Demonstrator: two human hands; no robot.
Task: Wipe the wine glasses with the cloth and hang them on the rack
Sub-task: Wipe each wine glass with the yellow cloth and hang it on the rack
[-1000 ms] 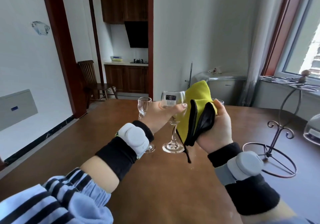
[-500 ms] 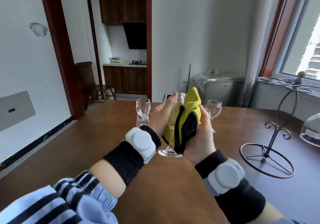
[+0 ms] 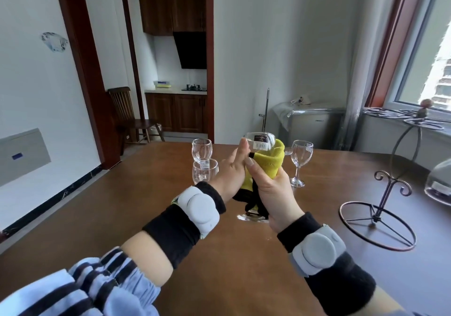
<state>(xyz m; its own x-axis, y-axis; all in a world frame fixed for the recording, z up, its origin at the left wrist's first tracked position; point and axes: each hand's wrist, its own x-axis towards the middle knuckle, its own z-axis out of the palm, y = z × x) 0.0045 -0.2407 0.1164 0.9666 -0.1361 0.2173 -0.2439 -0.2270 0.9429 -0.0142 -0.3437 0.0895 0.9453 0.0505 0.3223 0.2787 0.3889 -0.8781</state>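
A wine glass (image 3: 260,142) stands upright above the tabletop (image 3: 219,254), its bowl wrapped in a yellow cloth (image 3: 271,163) with black edging. The right hand (image 3: 273,191) grips the cloth around the bowl, fingers curled. The left hand (image 3: 231,171) rests against the glass's left side with straight fingers. 3 more glasses stand behind: 2 on the left (image 3: 201,147) (image 3: 204,174) (one behind the other) and 1 on the right (image 3: 301,159). The metal rack (image 3: 380,208) stands at the right.
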